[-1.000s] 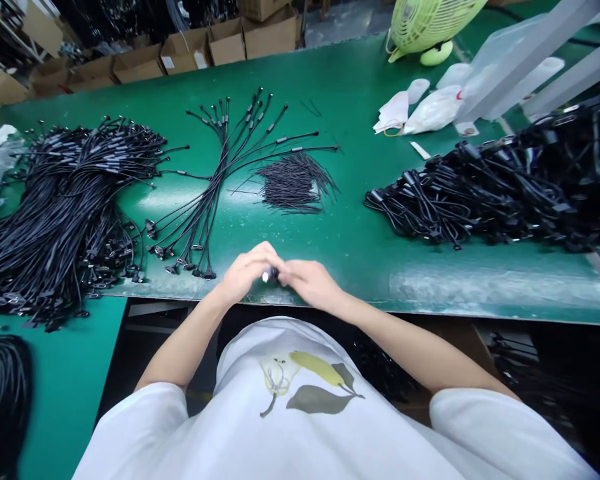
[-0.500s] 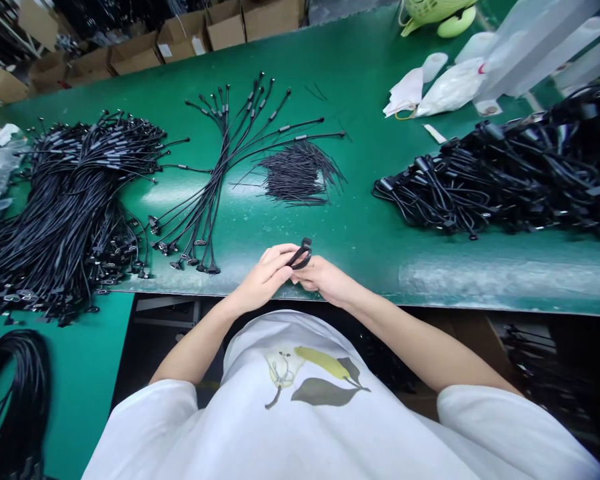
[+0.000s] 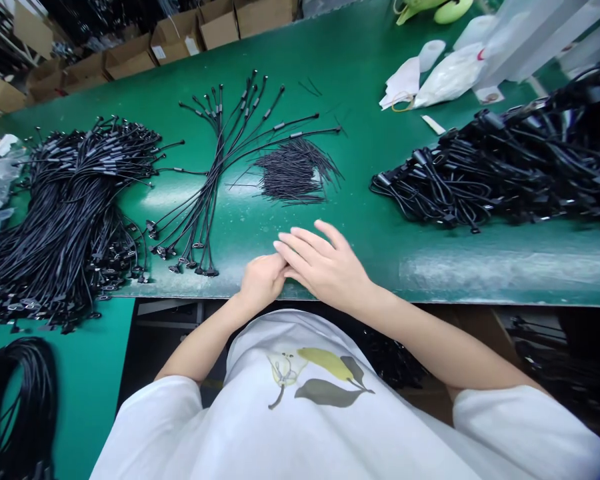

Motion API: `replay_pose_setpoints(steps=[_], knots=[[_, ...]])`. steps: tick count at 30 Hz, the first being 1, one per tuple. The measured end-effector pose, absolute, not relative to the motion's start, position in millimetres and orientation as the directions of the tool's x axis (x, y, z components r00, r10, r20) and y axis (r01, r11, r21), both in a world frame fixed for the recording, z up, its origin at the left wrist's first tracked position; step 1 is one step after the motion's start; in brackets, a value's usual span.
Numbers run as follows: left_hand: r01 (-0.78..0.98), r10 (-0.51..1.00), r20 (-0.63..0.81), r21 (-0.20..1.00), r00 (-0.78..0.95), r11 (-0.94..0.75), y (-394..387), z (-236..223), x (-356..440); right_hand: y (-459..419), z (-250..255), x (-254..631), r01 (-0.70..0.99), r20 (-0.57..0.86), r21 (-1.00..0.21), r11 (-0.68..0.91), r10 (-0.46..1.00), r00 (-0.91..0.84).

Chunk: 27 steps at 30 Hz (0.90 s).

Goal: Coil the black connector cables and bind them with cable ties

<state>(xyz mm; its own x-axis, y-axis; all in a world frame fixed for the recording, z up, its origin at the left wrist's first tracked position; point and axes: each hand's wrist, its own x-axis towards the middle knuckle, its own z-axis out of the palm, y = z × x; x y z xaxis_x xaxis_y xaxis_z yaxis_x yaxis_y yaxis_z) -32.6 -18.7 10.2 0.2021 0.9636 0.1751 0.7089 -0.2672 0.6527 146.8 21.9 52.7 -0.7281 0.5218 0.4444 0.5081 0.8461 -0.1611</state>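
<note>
My left hand [image 3: 263, 279] is closed over the table's front edge, its fingers curled inward. What it holds, if anything, is hidden behind the hands. Over its fingertips reaches my right hand [image 3: 327, 267], with its fingers stretched out and no object visible in it; the two hands touch. Beyond them lies a small pile of short thin black ties [image 3: 290, 172]. To the left of the ties, a loose bunch of black cables [image 3: 214, 177] is spread with connectors at both ends.
A large heap of black cables [image 3: 75, 193] covers the left side. Bundled black cables [image 3: 480, 170] lie at right. Behind them are a white plastic bag [image 3: 450, 80] and a green toy [image 3: 430, 8]. Cardboard boxes [image 3: 175, 40] line the far edge; coiled cable [image 3: 35, 400] sits lower left.
The folded black cable that stuck up between the hands is out of sight. My right hand has opened out, its fingers now extended over the left; my left hand has curled shut.
</note>
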Motion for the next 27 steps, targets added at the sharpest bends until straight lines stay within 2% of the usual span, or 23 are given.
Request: replay_pose_setpoints(steps=[2, 4, 6, 8, 10, 12, 14, 15, 19, 21, 24, 27], knots=[[0.811, 0.907, 0.231, 0.409, 0.352, -0.419, -19, 12, -33, 26, 43, 143, 0.541, 0.318, -0.065, 0.839, 0.531, -0.785], [0.821, 0.874, 0.265, 0.313, 0.408, -0.478, -17, 15, -37, 31, 33, 144, 0.587, 0.252, -0.026, 0.809, 0.573, -0.78], [0.819, 0.889, 0.328, 0.377, 0.319, -0.433, -15, 17, -45, 35, 26, 148, 0.611, 0.299, 0.006, 0.792, 0.581, -0.757], [0.742, 0.94, 0.311, 0.595, 0.142, -0.309, -14, 17, -54, 36, 23, 154, 0.624, 0.409, 0.028, 0.781, 0.561, -0.72], [0.523, 0.988, 0.151, 0.838, 0.043, -0.151, -14, 16, -58, 34, 21, 157, 0.623, 0.503, 0.028, 0.781, 0.528, -0.684], [0.275, 0.999, 0.002, 0.961, 0.044, -0.014, -13, 13, -56, 32, 18, 157, 0.628, 0.529, 0.023, 0.778, 0.523, -0.668], [0.15, 0.999, -0.03, 0.988, 0.025, 0.026, -12, 11, -49, 30, 12, 154, 0.651, 0.468, 0.001, 0.759, 0.575, -0.671], [0.154, 1.0, -0.01, 0.988, 0.004, 0.009, -11, 9, -44, 31, 9, 152, 0.661, 0.415, -0.023, 0.75, 0.608, -0.677], [0.327, 0.992, 0.125, 0.936, 0.029, -0.127, -9, 3, -30, 38, -7, 145, 0.636, 0.247, -0.165, 0.754, 0.656, -0.713], [0.342, 0.993, 0.113, 0.932, 0.044, -0.121, -10, -1, -27, 39, -12, 145, 0.632, 0.216, -0.197, 0.75, 0.662, -0.718], [0.315, 0.996, 0.013, 0.948, 0.086, -0.039, -12, -4, -27, 40, -18, 151, 0.663, 0.2, -0.158, 0.732, 0.681, -0.705], [0.362, 0.988, -0.021, 0.931, 0.154, -0.036, -14, -5, -35, 51, -16, 170, 0.723, 0.202, -0.085, 0.686, 0.722, -0.661]])
